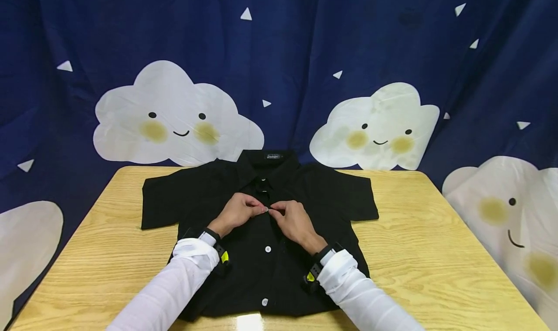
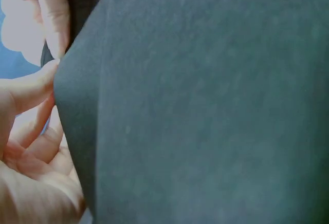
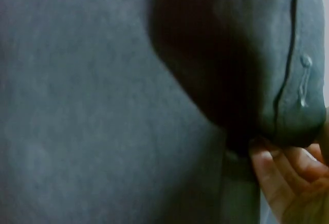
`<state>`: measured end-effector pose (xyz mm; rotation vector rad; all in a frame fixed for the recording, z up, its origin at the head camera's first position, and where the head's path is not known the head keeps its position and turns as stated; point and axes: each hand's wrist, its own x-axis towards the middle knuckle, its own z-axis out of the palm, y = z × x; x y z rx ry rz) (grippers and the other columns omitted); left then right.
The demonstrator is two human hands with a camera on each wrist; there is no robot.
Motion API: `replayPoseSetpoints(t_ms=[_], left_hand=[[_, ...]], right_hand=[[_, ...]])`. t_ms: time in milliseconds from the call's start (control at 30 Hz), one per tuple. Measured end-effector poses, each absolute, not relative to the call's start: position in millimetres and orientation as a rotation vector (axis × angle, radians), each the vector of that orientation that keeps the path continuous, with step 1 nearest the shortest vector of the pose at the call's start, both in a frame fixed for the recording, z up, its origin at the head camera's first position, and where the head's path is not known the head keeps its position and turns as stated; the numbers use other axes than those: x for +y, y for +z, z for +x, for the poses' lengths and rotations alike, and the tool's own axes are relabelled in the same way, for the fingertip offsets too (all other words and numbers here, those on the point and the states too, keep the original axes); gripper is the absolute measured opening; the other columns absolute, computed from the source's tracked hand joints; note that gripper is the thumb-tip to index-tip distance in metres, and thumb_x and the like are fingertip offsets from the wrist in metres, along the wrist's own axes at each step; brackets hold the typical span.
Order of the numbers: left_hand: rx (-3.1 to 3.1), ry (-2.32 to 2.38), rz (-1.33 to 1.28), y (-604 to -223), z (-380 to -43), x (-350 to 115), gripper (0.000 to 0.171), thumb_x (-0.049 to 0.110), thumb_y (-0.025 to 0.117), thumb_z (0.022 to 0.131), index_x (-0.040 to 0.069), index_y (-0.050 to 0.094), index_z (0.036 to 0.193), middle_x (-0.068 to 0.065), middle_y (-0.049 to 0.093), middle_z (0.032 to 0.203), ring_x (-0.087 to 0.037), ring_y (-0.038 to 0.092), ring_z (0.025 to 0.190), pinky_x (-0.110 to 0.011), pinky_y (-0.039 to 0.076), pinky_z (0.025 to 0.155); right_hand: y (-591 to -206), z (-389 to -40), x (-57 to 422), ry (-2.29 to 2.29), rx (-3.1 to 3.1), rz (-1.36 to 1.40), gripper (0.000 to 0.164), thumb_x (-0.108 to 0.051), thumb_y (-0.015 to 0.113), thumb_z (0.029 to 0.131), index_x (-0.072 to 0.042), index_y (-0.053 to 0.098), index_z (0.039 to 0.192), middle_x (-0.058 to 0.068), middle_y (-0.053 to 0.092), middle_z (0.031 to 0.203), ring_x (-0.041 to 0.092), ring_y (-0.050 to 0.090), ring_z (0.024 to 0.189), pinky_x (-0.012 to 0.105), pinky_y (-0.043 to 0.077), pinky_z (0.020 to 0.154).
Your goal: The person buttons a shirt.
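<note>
A black short-sleeved shirt (image 1: 205, 185) lies spread front up, its collar toward the curtain. At the middle of its chest, my left hand (image 1: 240, 212) pinches the front opening, with a small white button (image 1: 266, 209) showing at its fingertips. My right hand (image 1: 294, 222) pinches the front opening from the other side, its fingertips close to the button. In the right wrist view, a stitched buttonhole (image 3: 305, 80) shows on the raised front band above the fingers (image 3: 275, 178). Lifted cloth (image 2: 205, 106) fills most of the left wrist view.
The shirt lies on a light wooden table (image 1: 436, 253). Lower on the shirt front are two white buttons, one at mid-front (image 1: 268, 249) and one near the hem (image 1: 264, 302). A dark blue curtain (image 1: 287, 40) with clouds hangs behind the table.
</note>
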<state>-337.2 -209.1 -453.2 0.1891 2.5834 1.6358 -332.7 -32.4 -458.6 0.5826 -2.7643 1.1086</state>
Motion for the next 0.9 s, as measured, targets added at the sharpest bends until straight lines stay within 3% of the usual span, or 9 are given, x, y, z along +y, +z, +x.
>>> replayPoseSetpoints(t_ms=[367, 900], left_hand=[[2.599, 1.632, 0.123, -455.1, -334.9, -203.9, 0.005, 0.006, 0.072, 0.083, 0.004, 0.076, 0.081, -0.001, 0.07, 0.08, -0.011, 0.057, 0.07, -0.026, 0.045, 0.062], [2.56, 1.701, 0.025, -454.8, -336.9, -201.3, 0.005, 0.008, 0.073, 0.082, 0.005, 0.077, 0.083, -0.002, 0.07, 0.085, -0.015, 0.058, 0.077, -0.026, 0.045, 0.063]], right_hand=[[-459.1, -331.4, -32.6, 1.142, -2.733, 0.694, 0.02, -0.014, 0.061, 0.093, -0.006, 0.073, 0.107, 0.005, 0.07, 0.105, 0.015, 0.062, 0.097, 0.036, 0.05, 0.084], [-464.4, -335.0, -32.9, 1.397, -2.643, 0.392, 0.01, -0.015, 0.071, 0.086, -0.006, 0.074, 0.089, 0.0, 0.071, 0.08, 0.008, 0.063, 0.072, 0.029, 0.05, 0.066]])
